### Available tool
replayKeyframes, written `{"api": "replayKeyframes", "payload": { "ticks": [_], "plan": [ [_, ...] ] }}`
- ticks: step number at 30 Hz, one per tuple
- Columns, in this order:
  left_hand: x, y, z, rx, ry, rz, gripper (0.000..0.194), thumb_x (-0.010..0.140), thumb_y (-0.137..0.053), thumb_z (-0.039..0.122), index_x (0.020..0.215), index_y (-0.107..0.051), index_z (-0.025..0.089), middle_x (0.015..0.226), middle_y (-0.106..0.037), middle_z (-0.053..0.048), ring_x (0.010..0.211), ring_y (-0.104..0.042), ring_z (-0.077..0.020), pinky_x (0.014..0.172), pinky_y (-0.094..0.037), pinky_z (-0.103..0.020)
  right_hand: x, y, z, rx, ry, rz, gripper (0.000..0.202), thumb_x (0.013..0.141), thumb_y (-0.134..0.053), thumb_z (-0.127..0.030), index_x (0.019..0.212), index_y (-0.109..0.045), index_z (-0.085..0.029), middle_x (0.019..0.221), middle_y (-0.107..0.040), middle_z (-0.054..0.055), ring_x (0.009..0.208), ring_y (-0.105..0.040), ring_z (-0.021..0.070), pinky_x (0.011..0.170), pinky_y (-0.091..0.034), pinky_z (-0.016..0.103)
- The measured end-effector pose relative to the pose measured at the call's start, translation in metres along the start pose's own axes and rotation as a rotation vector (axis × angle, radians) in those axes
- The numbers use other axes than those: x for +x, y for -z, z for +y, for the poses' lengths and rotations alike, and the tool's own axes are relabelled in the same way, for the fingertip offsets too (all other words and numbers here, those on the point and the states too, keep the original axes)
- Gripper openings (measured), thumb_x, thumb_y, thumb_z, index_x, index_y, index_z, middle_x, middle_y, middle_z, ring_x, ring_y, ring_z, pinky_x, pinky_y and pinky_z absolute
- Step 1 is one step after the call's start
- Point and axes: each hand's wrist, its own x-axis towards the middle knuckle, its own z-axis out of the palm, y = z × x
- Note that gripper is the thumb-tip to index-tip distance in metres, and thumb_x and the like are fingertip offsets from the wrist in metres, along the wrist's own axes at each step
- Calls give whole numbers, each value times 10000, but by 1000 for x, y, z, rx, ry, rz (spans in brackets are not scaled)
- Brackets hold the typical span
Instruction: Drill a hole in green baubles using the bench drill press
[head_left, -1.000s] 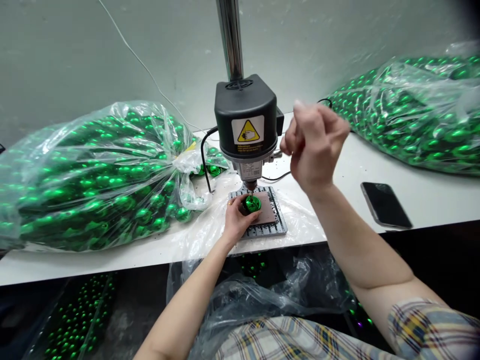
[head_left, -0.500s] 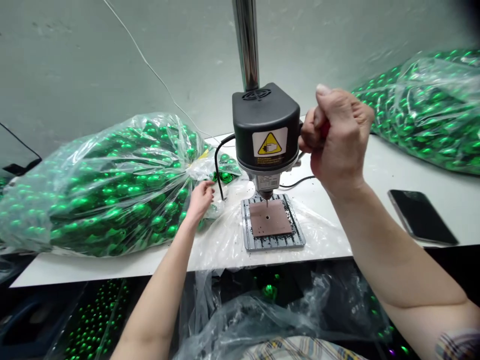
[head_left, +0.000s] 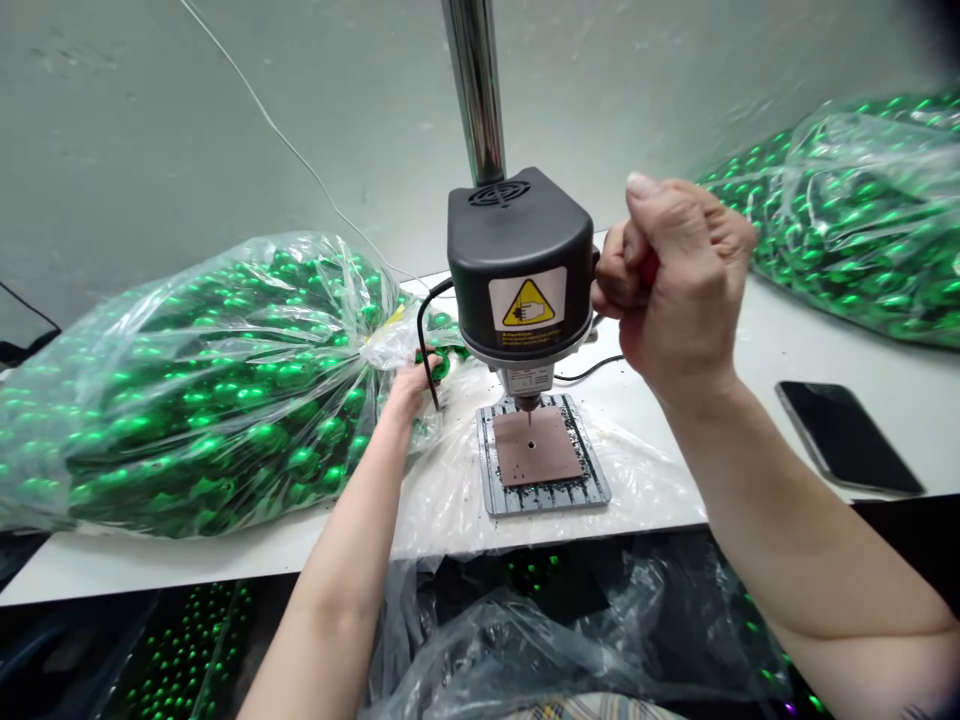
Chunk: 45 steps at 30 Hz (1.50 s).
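Holding L hand (head_left: 411, 385) (nearer) by shiny green round ball (head_left: 442, 366), lying at fingers' 3 o'clock, thin drill bit's (head_left: 529, 417) 10 o'clock; can't tell if grasping. Gripping red knob (head_left: 649, 268) w/ R hand (head_left: 679, 285).

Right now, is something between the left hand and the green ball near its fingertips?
Only the black cable hangs across this view of the left hand, beside the green ball; whether it truly blocks, I cannot tell.

Room opens before the baseplate (head_left: 551, 498), black cord (head_left: 421, 332) obstructing its left.
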Motion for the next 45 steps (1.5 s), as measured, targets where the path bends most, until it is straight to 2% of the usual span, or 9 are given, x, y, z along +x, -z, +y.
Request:
{"api": "replayKeyframes", "payload": {
  "ticks": [3,7,10,13,17,21,26,34,45],
  "plan": [
    [-26,34,16,-83,46,55,367,629,-823,328,866,-576,197,739,-616,35,653,-596,-129,605,-526,-266,1,-1,1,-19,-1,5,553,795,-804,-471,524,-389,-227,445,-294,-63,358,-275,66,312,-213,270],
    [-94,65,32,-311,9,114,517,605,-919,402,961,-584,235,861,-687,19,765,-671,-148,692,-575,-287,2,-1,2,-76,16,8,611,818,-748,-596,539,-346,-230,451,-284,-62,365,-260,61,322,-206,265],
    [-152,58,27,-329,-10,13,534,714,-888,486,1132,-632,273,1060,-728,-34,911,-717,-173,784,-589,-305,2,0,3,-112,31,-12,629,830,-688,-676,559,-334,-232,460,-286,-59,368,-271,64,328,-220,264],
    [-186,27,7,-296,59,-119,545,797,-821,547,1232,-632,277,1198,-723,-72,1023,-733,-207,862,-593,-343,3,1,5,-137,34,-5,649,814,-665,-725,569,-320,-234,464,-294,-57,370,-273,65,324,-217,265],
    [-183,-20,-23,-297,82,-120,640,761,-825,603,1240,-593,247,1164,-738,-91,1020,-740,-226,872,-590,-359,4,0,6,-117,50,-4,664,772,-671,-771,563,-325,-244,443,-289,-67,358,-237,56,315,-181,278],
    [-167,-45,-36,-255,42,-84,671,710,-862,572,1200,-577,212,1031,-750,-72,951,-735,-202,883,-563,-342,5,1,8,-129,43,-17,673,775,-621,-813,582,-315,-247,439,-289,-73,356,-228,49,324,-177,278],
    [-167,-52,-40,-197,7,-85,619,680,-888,502,1112,-552,213,966,-733,-42,936,-715,-185,910,-542,-341,5,2,9,-170,40,-53,683,806,-527,-850,622,-261,-249,460,-290,-70,375,-257,58,342,-200,273],
    [-172,-61,-44,-74,-110,-123,520,694,-881,415,1044,-557,207,948,-707,-43,870,-685,-182,807,-540,-316,5,1,8,-156,16,-47,685,778,-573,-850,627,-273,-253,480,-309,-63,396,-258,70,349,-206,285],
    [-177,-70,-50,173,-244,-128,502,710,-883,327,1157,-685,214,1081,-696,-59,990,-661,-216,884,-525,-340,4,0,4,-143,16,-39,666,802,-607,-800,619,-278,-251,485,-303,-68,386,-263,63,349,-194,282]
  ]
}}
